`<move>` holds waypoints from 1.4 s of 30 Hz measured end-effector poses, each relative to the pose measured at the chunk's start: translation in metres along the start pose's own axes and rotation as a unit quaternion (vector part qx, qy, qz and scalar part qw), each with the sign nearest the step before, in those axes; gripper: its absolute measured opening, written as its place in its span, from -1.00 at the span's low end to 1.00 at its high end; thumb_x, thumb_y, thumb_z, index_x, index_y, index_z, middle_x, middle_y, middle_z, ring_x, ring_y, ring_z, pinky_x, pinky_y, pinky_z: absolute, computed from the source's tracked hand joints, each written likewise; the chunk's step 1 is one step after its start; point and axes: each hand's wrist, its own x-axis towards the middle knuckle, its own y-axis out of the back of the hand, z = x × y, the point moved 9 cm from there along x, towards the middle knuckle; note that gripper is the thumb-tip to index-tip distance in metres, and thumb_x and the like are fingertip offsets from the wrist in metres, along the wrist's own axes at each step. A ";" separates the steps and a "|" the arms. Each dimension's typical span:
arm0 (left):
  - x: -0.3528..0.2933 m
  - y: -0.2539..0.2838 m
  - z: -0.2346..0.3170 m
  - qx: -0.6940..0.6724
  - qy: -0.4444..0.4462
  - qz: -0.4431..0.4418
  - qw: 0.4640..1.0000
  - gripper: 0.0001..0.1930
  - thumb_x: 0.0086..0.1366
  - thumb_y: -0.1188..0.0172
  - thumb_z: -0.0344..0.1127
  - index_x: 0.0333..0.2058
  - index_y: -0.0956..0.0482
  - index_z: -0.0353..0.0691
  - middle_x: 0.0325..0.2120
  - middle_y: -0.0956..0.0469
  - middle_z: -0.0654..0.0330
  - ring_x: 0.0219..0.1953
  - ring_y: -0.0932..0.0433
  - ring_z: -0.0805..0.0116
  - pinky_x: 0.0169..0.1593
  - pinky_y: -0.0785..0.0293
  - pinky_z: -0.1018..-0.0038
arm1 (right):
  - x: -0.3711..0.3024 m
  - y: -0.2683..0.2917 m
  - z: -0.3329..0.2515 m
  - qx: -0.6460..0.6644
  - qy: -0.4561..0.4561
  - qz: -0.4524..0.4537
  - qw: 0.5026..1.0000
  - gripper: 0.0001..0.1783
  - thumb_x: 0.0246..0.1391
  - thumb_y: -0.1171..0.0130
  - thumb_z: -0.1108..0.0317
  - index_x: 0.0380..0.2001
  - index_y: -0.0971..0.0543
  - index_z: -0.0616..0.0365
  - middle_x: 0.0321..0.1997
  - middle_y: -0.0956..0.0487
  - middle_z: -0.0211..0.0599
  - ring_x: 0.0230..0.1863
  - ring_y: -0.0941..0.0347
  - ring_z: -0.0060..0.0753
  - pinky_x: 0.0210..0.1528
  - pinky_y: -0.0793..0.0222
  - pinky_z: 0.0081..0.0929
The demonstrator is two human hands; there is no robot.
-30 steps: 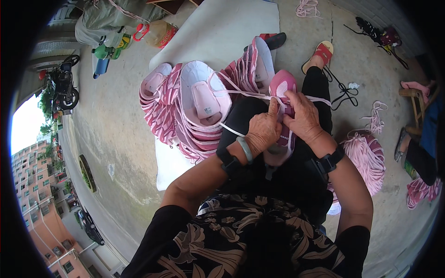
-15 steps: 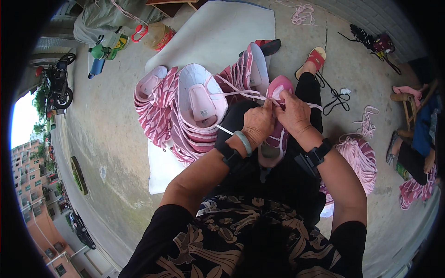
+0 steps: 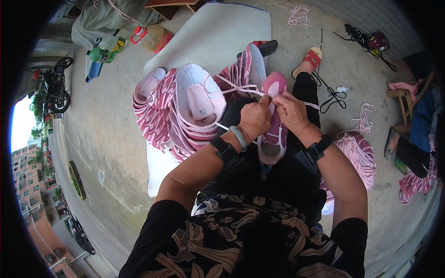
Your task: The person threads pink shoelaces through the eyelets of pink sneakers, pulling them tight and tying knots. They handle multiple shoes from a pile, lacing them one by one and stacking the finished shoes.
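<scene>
A pink sneaker upper [image 3: 273, 84] lies over my lap, its toe pointing away from me and its open heel end toward me. My left hand [image 3: 254, 119] is closed at its left edge, thumb and fingers pinching a pale pink shoelace [image 3: 245, 88]. From there the lace stretches left across a stack of uppers. My right hand [image 3: 292, 112] is closed too, pinching lace over the middle of the upper; its fingertips hide the exact grip. Another lace end trails out on the right of this hand. Left of my knees stand nested pink-and-white uppers [image 3: 198, 92], laces hanging from the front one.
A white sheet [image 3: 208, 28] lies under the stacks. On the right are a bundle of pink laced uppers [image 3: 357, 160] and loose laces [image 3: 366, 118]. Bottles [image 3: 157, 39] stand at the far left. Another person's foot [image 3: 391, 143] shows by a wooden chair [image 3: 404, 104] at right.
My right thumb has come down off the toe mesh, and both hands are now pinched close together over the lacing. The view has shifted slightly.
</scene>
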 end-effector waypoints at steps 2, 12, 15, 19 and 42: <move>0.000 0.000 -0.001 -0.005 -0.004 -0.003 1.000 -0.62 -0.04 -0.07 -0.39 -0.17 -0.35 -0.25 -0.59 -0.50 -0.08 -0.45 -0.50 -0.09 -0.34 -0.41 0.12 | -0.002 0.000 -0.001 0.003 -0.006 -0.015 1.000 -0.81 -0.22 -0.05 0.41 -0.41 -0.39 0.01 -0.44 -0.44 -0.25 -0.41 -0.43 -0.04 -0.37 -0.36 -0.22; 0.001 0.008 0.005 0.005 -0.028 0.005 1.000 -0.61 -0.05 -0.07 -0.41 -0.16 -0.38 -0.21 -0.60 -0.49 -0.07 -0.47 -0.49 -0.09 -0.35 -0.40 0.12 | 0.003 -0.008 0.005 -0.030 -0.125 -0.043 0.991 -0.69 -0.26 -0.18 0.38 -0.37 -0.34 0.07 -0.36 -0.43 -0.22 -0.35 -0.44 -0.09 -0.32 -0.37 -0.24; 0.003 0.005 0.007 0.034 -0.026 -0.010 0.999 -0.59 -0.06 -0.06 -0.41 -0.14 -0.40 -0.19 -0.59 -0.50 -0.07 -0.46 -0.49 -0.07 -0.33 -0.41 0.13 | 0.004 -0.010 0.000 -0.107 -0.066 -0.044 0.991 -0.64 -0.26 -0.19 0.38 -0.33 -0.32 0.09 -0.35 -0.42 -0.16 -0.35 -0.45 -0.07 -0.33 -0.38 -0.23; 0.013 0.005 0.005 0.022 -0.053 -0.025 0.998 -0.64 -0.08 -0.04 -0.44 -0.21 -0.49 -0.16 -0.54 -0.52 -0.04 -0.42 -0.50 -0.06 -0.28 -0.42 0.16 | 0.001 -0.008 -0.009 -0.145 0.051 -0.033 0.988 -0.64 -0.22 -0.16 0.40 -0.29 -0.30 0.12 -0.38 -0.40 -0.12 -0.47 -0.46 -0.07 -0.46 -0.40 -0.24; 0.015 0.002 -0.009 -0.017 -0.032 -0.030 0.999 -0.84 -0.02 -0.09 -0.35 -0.43 -0.52 -0.25 -0.49 -0.51 -0.05 -0.34 -0.49 -0.03 -0.24 -0.42 0.23 | -0.048 0.052 -0.041 -0.181 -0.054 -0.088 0.978 -0.87 -0.11 -0.01 0.43 -0.60 -0.44 0.27 -0.17 -0.47 0.05 -0.39 -0.47 0.03 -0.29 -0.38 -0.22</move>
